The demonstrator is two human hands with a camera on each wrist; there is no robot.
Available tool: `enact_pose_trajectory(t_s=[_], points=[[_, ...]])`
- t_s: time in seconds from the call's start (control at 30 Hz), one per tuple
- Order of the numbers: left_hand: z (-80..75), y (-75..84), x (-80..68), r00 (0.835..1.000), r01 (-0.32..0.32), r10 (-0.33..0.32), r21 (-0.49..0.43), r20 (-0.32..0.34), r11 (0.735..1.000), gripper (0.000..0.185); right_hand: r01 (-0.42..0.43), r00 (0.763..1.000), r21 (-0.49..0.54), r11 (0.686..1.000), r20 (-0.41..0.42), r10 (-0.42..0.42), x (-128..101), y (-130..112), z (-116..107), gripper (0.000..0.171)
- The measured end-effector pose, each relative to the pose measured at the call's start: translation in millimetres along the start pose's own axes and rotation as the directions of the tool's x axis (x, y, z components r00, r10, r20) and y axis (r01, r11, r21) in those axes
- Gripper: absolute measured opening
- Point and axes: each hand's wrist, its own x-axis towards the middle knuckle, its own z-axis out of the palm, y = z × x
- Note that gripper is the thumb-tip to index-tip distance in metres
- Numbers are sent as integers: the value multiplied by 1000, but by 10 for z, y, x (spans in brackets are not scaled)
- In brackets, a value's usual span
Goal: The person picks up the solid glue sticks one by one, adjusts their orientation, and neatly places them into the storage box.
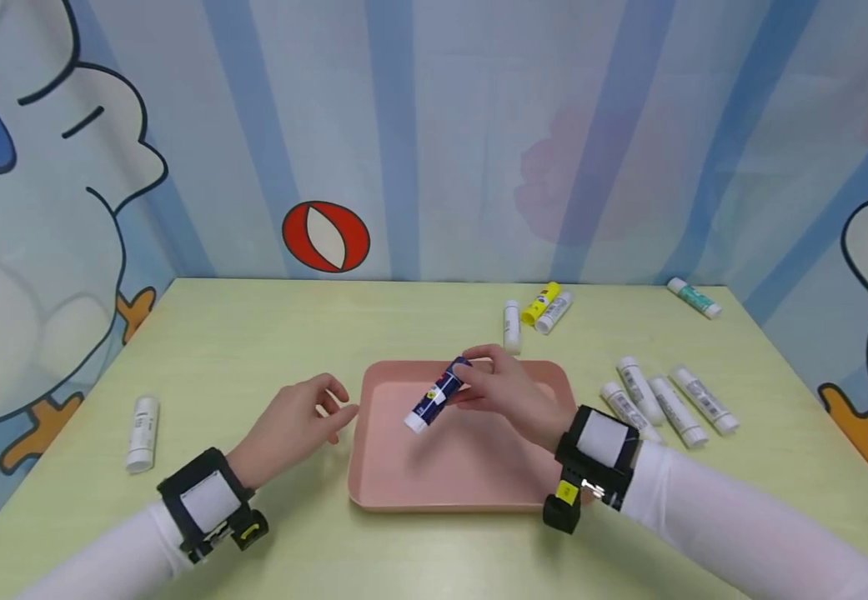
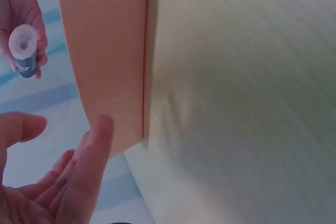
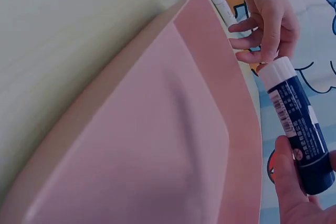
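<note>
My right hand (image 1: 504, 385) holds a dark blue glue stick (image 1: 437, 394) with a white cap, tilted above the pink tray (image 1: 471, 483). The same glue stick (image 3: 297, 124) shows close in the right wrist view, gripped by fingers (image 3: 287, 182) at its lower end. In the left wrist view the glue stick (image 2: 23, 51) points cap-first at the camera. My left hand (image 1: 300, 423) hovers just left of the tray with loosely spread fingers (image 2: 86, 166), holding nothing. The tray (image 2: 107, 51) has nothing in it.
Several white glue sticks (image 1: 666, 400) lie right of the tray. A yellow one (image 1: 539, 303) and two white ones lie behind it, a teal-labelled one (image 1: 694, 297) at the far right, and one white stick (image 1: 142, 432) at the left. Cartoon walls enclose the green table (image 1: 253, 333).
</note>
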Motion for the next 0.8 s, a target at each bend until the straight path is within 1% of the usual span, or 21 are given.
enact_pose_trajectory(t_s=[0.07, 0.13, 0.23, 0.33, 0.53, 0.67, 0.8], points=[[24, -31, 22, 998, 58, -57, -35, 41, 998, 24, -8, 1000, -31, 999, 26, 8, 66, 7, 50, 37], [50, -63, 52, 990, 117, -108, -97, 88, 988, 24, -22, 999, -66, 998, 44, 25, 128, 9, 114, 32], [86, -110, 86, 980, 168, -145, -181, 137, 969, 24, -38, 997, -120, 992, 68, 46, 220, 18, 214, 29], [101, -136, 112, 976, 178, -143, -229, 162, 957, 23, -55, 994, -181, 982, 87, 71, 306, 26, 323, 27], [118, -166, 139, 969, 196, -147, -256, 200, 947, 25, -61, 986, -293, 954, 128, 103, 411, 28, 517, 22], [118, -165, 142, 966, 207, -155, -263, 206, 942, 26, -43, 978, -338, 940, 179, 109, 492, 47, 587, 16], [115, -164, 138, 966, 214, -161, -272, 204, 938, 25, -31, 969, -360, 932, 217, 117, 582, 62, 653, 13]])
